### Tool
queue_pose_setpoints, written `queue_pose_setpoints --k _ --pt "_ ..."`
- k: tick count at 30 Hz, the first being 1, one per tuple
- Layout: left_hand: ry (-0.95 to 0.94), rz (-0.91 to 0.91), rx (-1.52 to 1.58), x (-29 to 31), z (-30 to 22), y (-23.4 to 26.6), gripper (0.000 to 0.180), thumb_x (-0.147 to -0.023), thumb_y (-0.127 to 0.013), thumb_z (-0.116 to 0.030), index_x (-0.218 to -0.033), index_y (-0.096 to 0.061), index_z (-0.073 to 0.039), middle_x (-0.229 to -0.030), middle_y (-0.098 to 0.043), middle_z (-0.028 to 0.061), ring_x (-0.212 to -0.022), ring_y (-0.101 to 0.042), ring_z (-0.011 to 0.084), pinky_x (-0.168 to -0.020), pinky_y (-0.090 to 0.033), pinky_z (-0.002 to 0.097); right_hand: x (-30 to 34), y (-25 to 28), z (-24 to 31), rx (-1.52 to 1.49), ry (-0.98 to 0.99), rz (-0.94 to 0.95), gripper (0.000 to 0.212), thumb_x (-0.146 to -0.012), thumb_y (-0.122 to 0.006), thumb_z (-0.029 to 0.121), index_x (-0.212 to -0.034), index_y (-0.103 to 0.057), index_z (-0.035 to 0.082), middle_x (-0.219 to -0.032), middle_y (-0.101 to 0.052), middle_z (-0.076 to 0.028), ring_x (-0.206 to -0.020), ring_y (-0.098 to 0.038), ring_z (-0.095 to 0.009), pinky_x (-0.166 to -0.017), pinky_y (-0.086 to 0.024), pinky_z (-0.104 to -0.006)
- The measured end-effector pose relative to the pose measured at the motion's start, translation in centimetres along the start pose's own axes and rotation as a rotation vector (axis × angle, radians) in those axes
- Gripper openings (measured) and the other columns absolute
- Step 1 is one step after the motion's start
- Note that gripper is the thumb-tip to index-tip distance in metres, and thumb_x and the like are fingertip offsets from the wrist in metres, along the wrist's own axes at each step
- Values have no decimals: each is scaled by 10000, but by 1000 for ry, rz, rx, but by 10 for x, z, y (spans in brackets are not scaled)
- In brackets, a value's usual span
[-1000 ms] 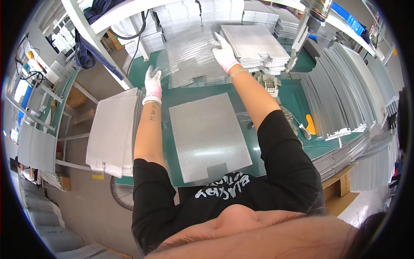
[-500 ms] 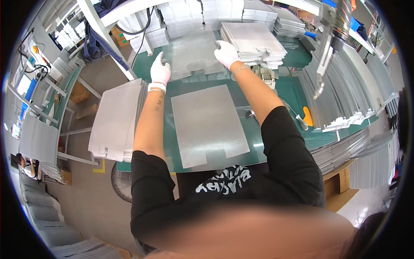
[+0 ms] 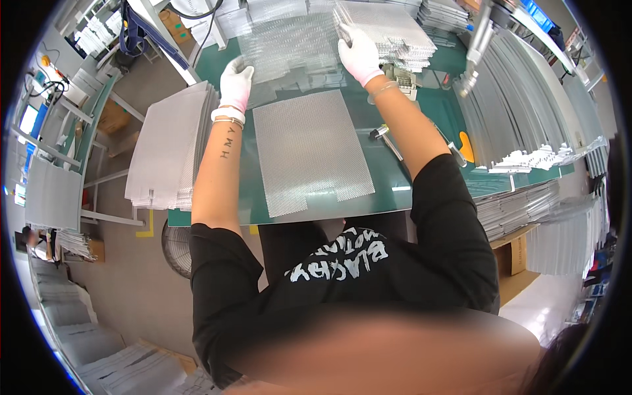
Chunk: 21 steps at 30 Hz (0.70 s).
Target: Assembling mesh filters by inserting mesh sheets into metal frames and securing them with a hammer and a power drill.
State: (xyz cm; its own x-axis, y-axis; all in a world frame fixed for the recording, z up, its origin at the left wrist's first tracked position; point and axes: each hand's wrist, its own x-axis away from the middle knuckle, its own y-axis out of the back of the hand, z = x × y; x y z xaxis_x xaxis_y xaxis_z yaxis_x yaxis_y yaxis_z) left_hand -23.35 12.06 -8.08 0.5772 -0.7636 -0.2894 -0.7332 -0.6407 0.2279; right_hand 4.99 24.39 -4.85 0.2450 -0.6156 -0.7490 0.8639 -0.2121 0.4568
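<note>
My left hand, in a white glove, has its fingers curled at the left edge of a translucent mesh sheet at the back of the table. My right hand, also gloved, is closed at that sheet's right edge, beside a tall mesh stack. The sheet is smeared and several layers show through, so its exact edges are hard to make out. Nearer to me a single grey mesh sheet lies flat, notched along its front edge. Neither hand touches it.
Mesh stacks stand at back right and at left. A long row of grey sheets lines the right side. Near my right forearm lie a silver-headed tool, a yellow piece and a metal block. A metal arm hangs above.
My view has shifted, so the table sits higher in it. My hands have spread slightly apart, and the left fingers have curled from a raised thumb. The sheet between them looks more blurred.
</note>
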Motion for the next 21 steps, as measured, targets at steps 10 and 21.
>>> queue_pose_setpoints --k 10,21 --pt "-41 -50 -133 211 -54 55 357 -868 -738 -164 -1149 -576 -15 -877 -646 68 -718 -598 141 -668 -515 290 147 97 77 -83 38 112 385 -860 -678 93 -1233 -627 14 -1189 -656 -193 -1092 -647 -332 -950 -511 -371" --pt "176 44 -468 304 -7 48 467 -839 -756 -196 -1213 -539 -21 -853 -633 40 -623 -543 118 -615 -484 280 252 114 81 -146 -370 417 427 -834 -694 156 -1233 -635 16 -1241 -646 -186 -1179 -607 -335 -1015 -477 -375"
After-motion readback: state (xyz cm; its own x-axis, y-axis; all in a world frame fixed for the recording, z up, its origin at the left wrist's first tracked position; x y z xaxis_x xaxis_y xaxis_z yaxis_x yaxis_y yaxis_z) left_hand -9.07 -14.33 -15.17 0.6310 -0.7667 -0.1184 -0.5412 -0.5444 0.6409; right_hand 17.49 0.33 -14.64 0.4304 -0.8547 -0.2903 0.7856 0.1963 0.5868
